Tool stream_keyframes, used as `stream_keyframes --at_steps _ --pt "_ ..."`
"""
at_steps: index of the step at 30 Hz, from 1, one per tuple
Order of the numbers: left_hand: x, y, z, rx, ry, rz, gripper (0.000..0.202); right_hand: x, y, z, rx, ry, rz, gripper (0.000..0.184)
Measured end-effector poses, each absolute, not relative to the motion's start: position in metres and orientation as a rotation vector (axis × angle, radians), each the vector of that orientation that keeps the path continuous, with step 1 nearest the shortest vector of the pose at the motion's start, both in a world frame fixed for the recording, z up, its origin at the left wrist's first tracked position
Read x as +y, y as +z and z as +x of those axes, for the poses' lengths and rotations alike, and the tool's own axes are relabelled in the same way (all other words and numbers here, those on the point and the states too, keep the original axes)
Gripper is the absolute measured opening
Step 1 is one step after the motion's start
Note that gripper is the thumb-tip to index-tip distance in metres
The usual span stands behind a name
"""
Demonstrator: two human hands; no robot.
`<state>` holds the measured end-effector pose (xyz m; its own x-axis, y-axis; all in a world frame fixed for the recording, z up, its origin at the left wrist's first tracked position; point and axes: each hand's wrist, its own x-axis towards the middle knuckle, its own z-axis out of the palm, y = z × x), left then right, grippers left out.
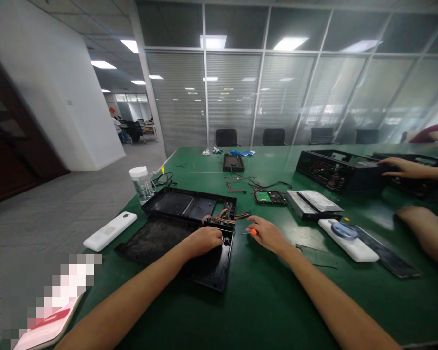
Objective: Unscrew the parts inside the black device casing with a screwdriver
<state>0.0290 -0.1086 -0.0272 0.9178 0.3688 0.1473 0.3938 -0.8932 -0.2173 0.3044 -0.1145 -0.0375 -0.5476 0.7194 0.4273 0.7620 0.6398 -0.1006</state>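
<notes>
A black computer case (pixel 193 206) lies opened out before me, a flat black panel (pixel 153 240) on its near side. Over that panel's right part rests my left hand (pixel 206 240), its fingers curled down; whatever they grip is hidden. My right hand (pixel 268 233) is just right of the case, closed around a small screwdriver with an orange handle (pixel 254 232). The screwdriver's thin shaft points left toward the case edge. Bundled brown and black cables (pixel 222 217) run inside the case and come out near my right hand.
A clear bottle (pixel 141 184) and a white device (pixel 110 231) stand left. Beyond my right hand are a green circuit board (pixel 264 196), a silver drive (pixel 314 203) and another white device (pixel 348 240). Another person's hands (pixel 405 167) are by a black computer chassis (pixel 336 170).
</notes>
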Motion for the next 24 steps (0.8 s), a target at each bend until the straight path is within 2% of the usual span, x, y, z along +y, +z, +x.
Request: stream_keyframes --at_steps 7,16,24 --pt "-0.108 -0.017 0.018 -0.641 -0.174 -2.906 0.008 -0.118 -0.035 0.307 -2.394 -0.103 -1.185 0.022" --pt "-0.107 -0.025 0.021 -0.8 -0.237 -2.92 0.014 -0.116 -0.037 0.307 -2.402 -0.089 -1.173 0.02" --pt "-0.117 -0.014 0.024 -0.811 -0.349 -2.951 0.014 -0.118 -0.035 0.306 -2.387 -0.056 -1.161 0.021"
